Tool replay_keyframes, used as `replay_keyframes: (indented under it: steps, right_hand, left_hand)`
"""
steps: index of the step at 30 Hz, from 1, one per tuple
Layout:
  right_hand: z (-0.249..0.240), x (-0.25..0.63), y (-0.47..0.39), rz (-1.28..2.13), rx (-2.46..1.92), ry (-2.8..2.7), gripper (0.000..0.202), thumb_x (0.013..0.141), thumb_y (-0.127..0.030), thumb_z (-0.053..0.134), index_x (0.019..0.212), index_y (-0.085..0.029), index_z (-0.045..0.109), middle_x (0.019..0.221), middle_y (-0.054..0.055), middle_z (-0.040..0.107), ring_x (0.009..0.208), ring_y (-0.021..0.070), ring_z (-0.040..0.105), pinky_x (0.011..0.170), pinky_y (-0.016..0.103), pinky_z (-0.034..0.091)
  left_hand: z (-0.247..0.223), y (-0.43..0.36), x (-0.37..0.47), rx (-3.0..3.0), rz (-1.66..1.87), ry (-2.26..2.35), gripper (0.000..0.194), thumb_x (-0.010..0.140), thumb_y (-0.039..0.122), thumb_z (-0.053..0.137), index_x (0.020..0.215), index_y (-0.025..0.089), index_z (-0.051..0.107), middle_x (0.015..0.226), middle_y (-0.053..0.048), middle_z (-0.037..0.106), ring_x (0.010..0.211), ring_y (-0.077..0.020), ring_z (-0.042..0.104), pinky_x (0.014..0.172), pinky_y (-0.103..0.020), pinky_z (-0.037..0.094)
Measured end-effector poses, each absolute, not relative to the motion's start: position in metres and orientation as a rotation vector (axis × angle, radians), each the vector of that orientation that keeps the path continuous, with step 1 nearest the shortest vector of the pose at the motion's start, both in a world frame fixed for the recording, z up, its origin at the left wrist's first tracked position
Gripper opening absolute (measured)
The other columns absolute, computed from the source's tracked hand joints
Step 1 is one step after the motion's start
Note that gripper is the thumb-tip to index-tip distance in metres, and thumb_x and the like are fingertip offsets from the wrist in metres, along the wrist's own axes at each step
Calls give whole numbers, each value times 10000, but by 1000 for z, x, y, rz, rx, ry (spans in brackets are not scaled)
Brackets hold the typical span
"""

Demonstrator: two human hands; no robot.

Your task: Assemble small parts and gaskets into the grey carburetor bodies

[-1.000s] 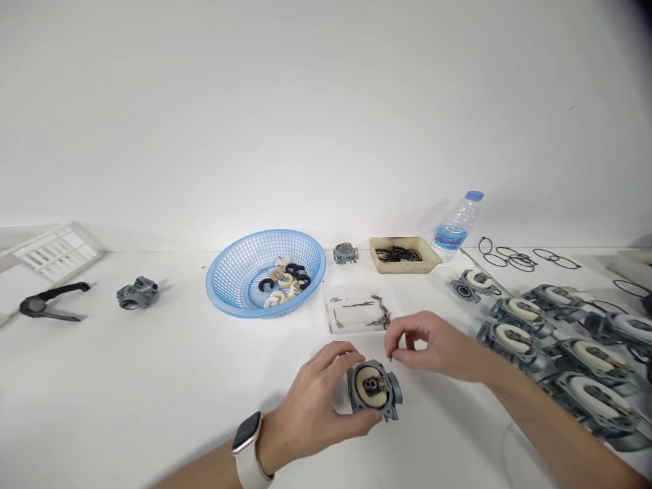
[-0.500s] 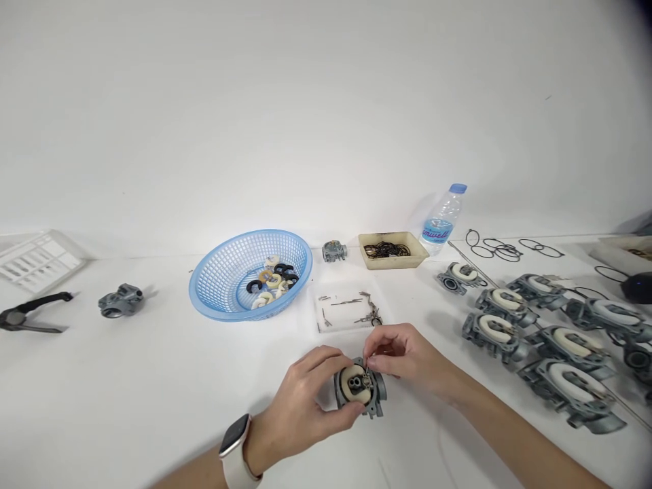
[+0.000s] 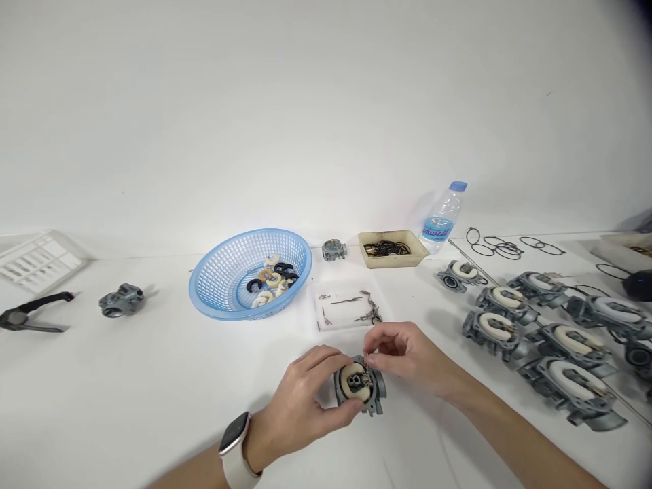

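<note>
A grey metal carburetor body (image 3: pixel 375 401) rests on the white table with its open side up. Inside it sits a cream C-shaped float (image 3: pixel 348 382). My left hand (image 3: pixel 310 390) grips the carburetor from the left, thumb on the near rim and fingers on the far side. At its upper right edge, my right hand (image 3: pixel 400 354) pinches a thin metal pin (image 3: pixel 367 362) held upright at the float's hinge. The pin's upper part is hidden by my fingertips. Just beyond the hands lies a clear shallow tray (image 3: pixel 343 316) with small pins and needles.
A blue basket (image 3: pixel 214 299) holds loose floats. Behind are a lone carburetor (image 3: pixel 333 250), a tub (image 3: pixel 420 257) of black rubber rings and a water bottle (image 3: pixel 439 224). Several carburetors with floats (image 3: pixel 575 380) stand right. Left are another carburetor (image 3: pixel 121 300) and a black-handled tool (image 3: pixel 30 316).
Both hands stay almost in place on the carburetor. My right fingertips have shifted very slightly, and more of the thin pin shows beneath them.
</note>
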State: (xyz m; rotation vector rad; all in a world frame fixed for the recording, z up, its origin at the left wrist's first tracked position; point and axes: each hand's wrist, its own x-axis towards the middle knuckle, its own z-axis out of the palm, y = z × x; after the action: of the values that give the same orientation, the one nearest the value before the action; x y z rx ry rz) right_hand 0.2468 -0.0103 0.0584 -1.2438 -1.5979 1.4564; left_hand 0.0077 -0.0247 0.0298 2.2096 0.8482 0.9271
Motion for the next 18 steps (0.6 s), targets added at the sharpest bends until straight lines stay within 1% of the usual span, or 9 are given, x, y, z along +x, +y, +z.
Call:
replay_keyframes:
  steps: [4, 6, 7, 9, 12, 15, 18]
  right_hand:
    - [57, 244, -9, 1491, -1259, -1586, 219, 768, -369, 765, 812, -164, 704, 659, -10, 570, 586, 113, 440, 535, 247, 347]
    - [58, 244, -9, 1481, -1270, -1599, 220, 779, -378, 757, 826, -165, 724, 664, -4, 581, 587, 116, 439, 542, 251, 363]
    - [59, 244, -9, 1463, -1270, -1617, 222, 785, -383, 753, 837, -168, 736, 700, 6, 599, 602, 119, 448, 561, 256, 382]
    - [62, 246, -9, 1440, -1258, -1671, 233, 799, -401, 747, 879, -182, 761, 836, 28, 625, 646, 122, 462, 613, 270, 419]
    - [67, 252, -12, 1497, -1233, -1777, 291, 798, -426, 775, 1012, -229, 766, 1030, 35, 586, 721, 127, 472, 688, 281, 456]
    - [71, 257, -16, 1518, -1235, -1844, 355, 784, -411, 807, 1098, -263, 732, 1075, 28, 568, 771, 138, 489, 732, 288, 473]
    - [71, 258, -20, 1438, -1247, -1860, 317, 815, -398, 785, 1098, -272, 715, 1116, 30, 578, 779, 141, 507, 736, 292, 479]
  left_hand:
    - [30, -24, 8, 2216, 926, 842, 428, 814, 217, 767, 1220, 254, 638, 1119, -54, 698, 979, -219, 676, 875, -336, 571]
    - [30, -24, 8, 2217, 928, 845, 424, 814, 213, 766, 1216, 255, 637, 1117, -51, 697, 980, -218, 674, 875, -333, 569]
    - [30, -24, 8, 2217, 929, 846, 420, 816, 212, 764, 1214, 256, 637, 1116, -50, 697, 980, -217, 673, 875, -332, 568]
    - [30, -24, 8, 2217, 927, 846, 411, 821, 213, 760, 1211, 257, 638, 1112, -50, 696, 980, -217, 672, 873, -332, 568]
    - [30, -25, 9, 2225, 934, 843, 401, 831, 217, 753, 1214, 253, 636, 1108, -52, 697, 975, -215, 672, 865, -331, 570]
    - [30, -26, 9, 2243, 948, 841, 398, 831, 224, 754, 1210, 244, 636, 1113, -58, 697, 971, -217, 673, 862, -333, 573]
    - [30, -28, 10, 2245, 957, 857, 391, 832, 232, 753, 1205, 239, 636, 1105, -65, 691, 965, -221, 673, 856, -340, 578]
